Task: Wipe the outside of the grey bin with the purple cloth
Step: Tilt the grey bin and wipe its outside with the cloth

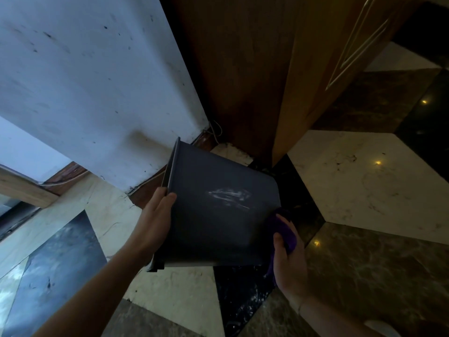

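Observation:
The grey bin (213, 215) is held tipped on its side above the floor, its open rim at the left and its base at the right. A whitish smear marks the upper side wall. My left hand (155, 220) grips the rim, thumb on the outside wall. My right hand (289, 261) holds the bunched purple cloth (285, 229) against the bin's lower right edge near the base. Part of the cloth is hidden behind my fingers and the bin.
A white wall (97, 81) with a brown skirting stands behind the bin. A wooden door and frame (279, 69) rise at the back right. The marble floor (364, 178) has light, brown and black tiles. A loose wire (215, 130) lies by the corner.

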Demonstrator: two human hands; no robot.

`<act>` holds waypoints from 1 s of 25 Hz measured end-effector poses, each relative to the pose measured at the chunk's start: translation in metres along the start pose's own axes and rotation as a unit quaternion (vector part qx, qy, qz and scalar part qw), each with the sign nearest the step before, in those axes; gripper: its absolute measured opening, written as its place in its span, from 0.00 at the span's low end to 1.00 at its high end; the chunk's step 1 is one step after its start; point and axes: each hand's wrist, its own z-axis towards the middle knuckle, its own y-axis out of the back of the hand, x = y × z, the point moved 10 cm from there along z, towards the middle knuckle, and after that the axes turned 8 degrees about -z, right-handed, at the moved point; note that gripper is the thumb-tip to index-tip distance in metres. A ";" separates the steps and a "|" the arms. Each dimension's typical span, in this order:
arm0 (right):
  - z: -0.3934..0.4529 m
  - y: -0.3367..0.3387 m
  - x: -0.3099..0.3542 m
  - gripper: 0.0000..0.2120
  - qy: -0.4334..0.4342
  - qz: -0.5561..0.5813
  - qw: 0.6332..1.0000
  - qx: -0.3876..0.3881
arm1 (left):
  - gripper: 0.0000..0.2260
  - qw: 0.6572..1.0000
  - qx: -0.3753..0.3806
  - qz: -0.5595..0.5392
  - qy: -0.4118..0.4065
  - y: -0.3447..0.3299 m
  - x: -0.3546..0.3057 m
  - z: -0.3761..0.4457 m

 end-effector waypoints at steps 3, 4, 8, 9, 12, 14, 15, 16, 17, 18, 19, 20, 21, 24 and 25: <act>-0.004 -0.001 0.010 0.20 -0.015 -0.005 1.000 -0.022 | 0.10 1.000 -0.014 -0.004 -0.025 0.000 0.003 -0.007; -0.002 -0.003 0.023 0.20 -0.009 -0.010 1.000 -0.027 | 0.10 0.999 -0.019 -0.012 -0.024 -0.001 0.003 -0.006; -0.002 -0.028 0.126 0.22 0.122 0.028 0.992 -0.009 | 0.10 0.999 -0.011 -0.012 -0.035 -0.004 -0.001 -0.005; -0.009 -0.040 0.163 0.22 0.197 0.006 0.980 0.001 | 0.10 0.999 -0.009 -0.008 -0.053 -0.006 -0.006 -0.006; -0.048 -0.087 0.236 0.25 0.411 -0.141 0.900 0.015 | 0.07 0.992 -0.007 -0.053 -0.111 -0.015 -0.020 -0.013; -0.056 -0.111 0.234 0.30 0.436 -0.183 0.880 0.047 | 0.05 0.989 0.005 -0.066 -0.133 -0.020 -0.023 -0.018; -0.052 -0.118 0.223 0.31 0.419 -0.186 0.886 0.068 | 0.06 0.989 0.006 -0.045 -0.144 -0.021 -0.024 -0.020; -0.043 -0.122 0.211 0.31 0.391 -0.174 0.899 0.092 | 0.06 0.987 0.009 -0.029 -0.157 -0.022 -0.026 -0.021; -0.032 -0.124 0.199 0.30 0.362 -0.162 0.911 0.110 | 0.07 0.989 0.008 -0.027 -0.148 -0.022 -0.024 -0.019; -0.020 -0.124 0.190 0.29 0.342 -0.166 0.918 0.113 | 0.09 0.992 0.007 -0.036 -0.120 -0.020 -0.020 -0.016; -0.008 -0.123 0.182 0.29 0.330 -0.183 0.920 0.108 | 0.10 0.995 0.001 -0.038 -0.094 -0.018 -0.015 -0.011; 0.003 -0.122 0.174 0.28 0.322 -0.203 0.919 0.105 | 0.11 0.997 -0.006 -0.030 -0.078 -0.015 -0.011 -0.006; 0.013 -0.120 0.166 0.28 0.313 -0.220 0.918 0.107 | 0.12 0.998 -0.014 -0.018 -0.066 -0.011 -0.006 -0.004; 0.044 -0.105 0.129 0.27 0.258 -0.247 0.927 0.111 | 0.13 0.998 -0.033 -0.013 -0.043 0.001 0.008 -0.006; 0.056 -0.095 0.115 0.27 0.232 -0.254 0.933 0.105 | 0.13 0.998 -0.038 -0.018 -0.038 0.005 0.012 -0.007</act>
